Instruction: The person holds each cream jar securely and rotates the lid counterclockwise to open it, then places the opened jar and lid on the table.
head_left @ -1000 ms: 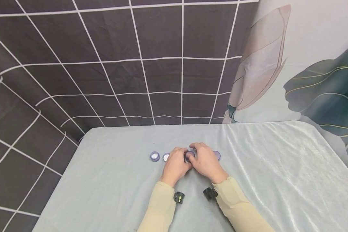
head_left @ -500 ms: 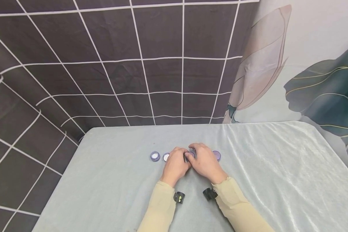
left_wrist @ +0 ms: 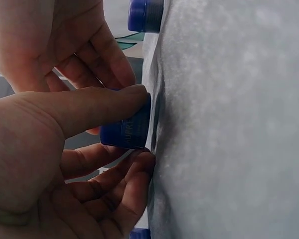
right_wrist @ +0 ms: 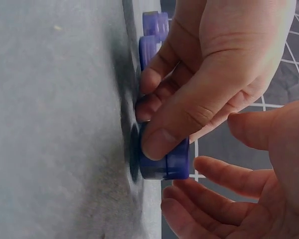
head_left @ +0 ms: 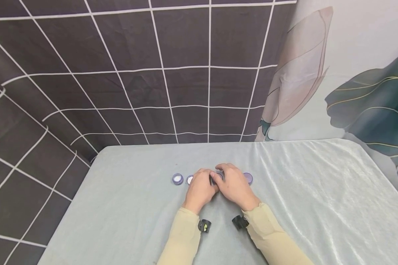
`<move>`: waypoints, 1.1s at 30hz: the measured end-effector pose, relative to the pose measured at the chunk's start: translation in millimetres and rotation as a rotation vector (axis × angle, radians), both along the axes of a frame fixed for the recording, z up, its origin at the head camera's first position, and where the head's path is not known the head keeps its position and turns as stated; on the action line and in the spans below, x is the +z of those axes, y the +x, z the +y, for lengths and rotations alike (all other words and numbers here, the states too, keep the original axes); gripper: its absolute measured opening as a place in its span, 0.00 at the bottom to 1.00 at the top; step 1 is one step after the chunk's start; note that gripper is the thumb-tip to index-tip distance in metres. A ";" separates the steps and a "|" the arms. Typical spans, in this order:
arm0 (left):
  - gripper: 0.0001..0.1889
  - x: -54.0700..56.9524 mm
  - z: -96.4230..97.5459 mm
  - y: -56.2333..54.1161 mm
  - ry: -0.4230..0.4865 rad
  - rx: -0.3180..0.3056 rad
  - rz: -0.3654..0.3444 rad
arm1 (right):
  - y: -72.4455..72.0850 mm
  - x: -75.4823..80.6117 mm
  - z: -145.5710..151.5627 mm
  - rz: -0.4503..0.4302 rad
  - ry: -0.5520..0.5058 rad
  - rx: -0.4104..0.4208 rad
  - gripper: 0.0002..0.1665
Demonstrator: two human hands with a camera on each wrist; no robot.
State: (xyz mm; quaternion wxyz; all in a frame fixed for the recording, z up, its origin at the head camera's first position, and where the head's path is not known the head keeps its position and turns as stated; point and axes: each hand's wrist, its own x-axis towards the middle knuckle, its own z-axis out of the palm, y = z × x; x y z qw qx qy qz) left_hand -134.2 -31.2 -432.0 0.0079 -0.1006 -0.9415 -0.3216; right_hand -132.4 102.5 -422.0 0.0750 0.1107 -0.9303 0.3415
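Jar (right_wrist: 170, 164) in left hand (head_left: 200, 187) seems lidded; leftmost jar (head_left: 177, 179) shows white inside.

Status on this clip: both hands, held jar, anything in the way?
Left hand gripping purple jar. Right hand alongside, thumb off jar. Jar upright. No obstruction seen.

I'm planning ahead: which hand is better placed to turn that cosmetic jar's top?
Likely the right hand: its fingers lie loose beside the top of the purple cosmetic jar; the left hand grips the jar's side.
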 end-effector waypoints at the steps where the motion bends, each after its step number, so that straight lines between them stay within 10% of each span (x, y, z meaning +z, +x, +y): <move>1: 0.18 0.2 -0.4 -0.1 0.008 0.003 0.001 | 0.0 -0.2 -0.2 0.005 -0.001 0.000 0.22; 33: 0.16 5.1 -5.5 -2.6 0.068 0.046 0.079 | 0.8 -5.1 -3.5 0.114 -0.049 -0.010 0.16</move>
